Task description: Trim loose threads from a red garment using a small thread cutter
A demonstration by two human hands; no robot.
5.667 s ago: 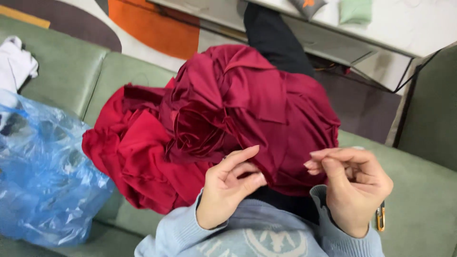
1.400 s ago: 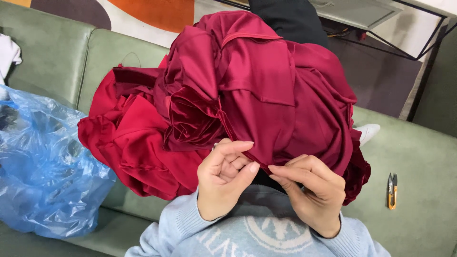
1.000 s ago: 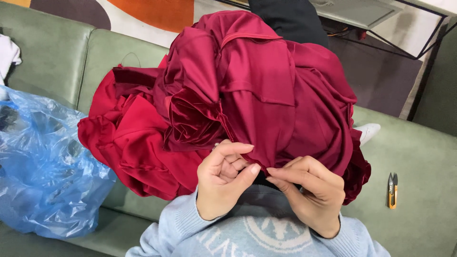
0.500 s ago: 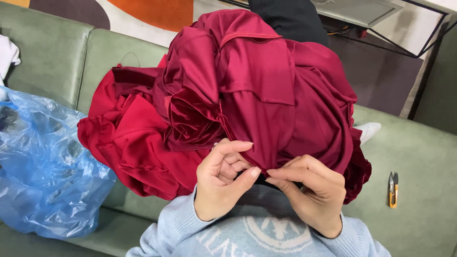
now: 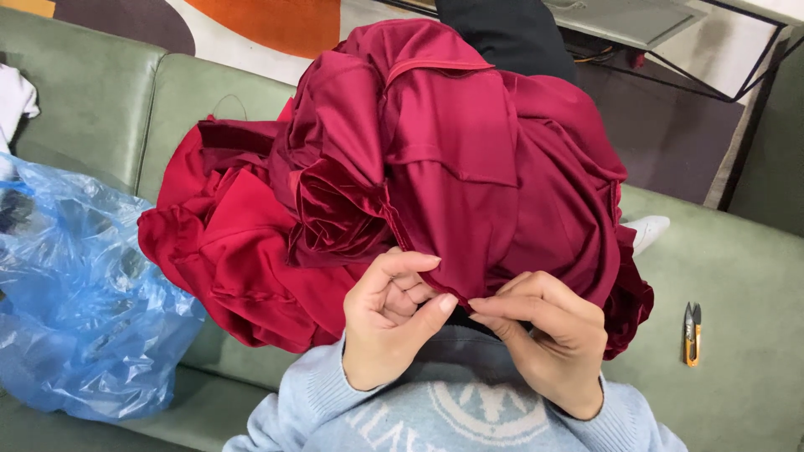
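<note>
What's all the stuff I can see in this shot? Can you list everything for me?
red fabric: one, dark red and satiny, bunched in folds on the person's lap and the sofa
plastic bag: one, clear blue, crumpled, on the sofa at the left
thread snips: one pair, orange handles, lying on the sofa at the right
white cloth: one, at the far left edge
sofa: one, green, padded
rug: one, orange, brown and pale shapes, beyond the sofa
sweater: one, light blue, worn by the person
left hand: pinching the fabric's edge
right hand: pinching the same edge, fingers beside the left thumb
</note>
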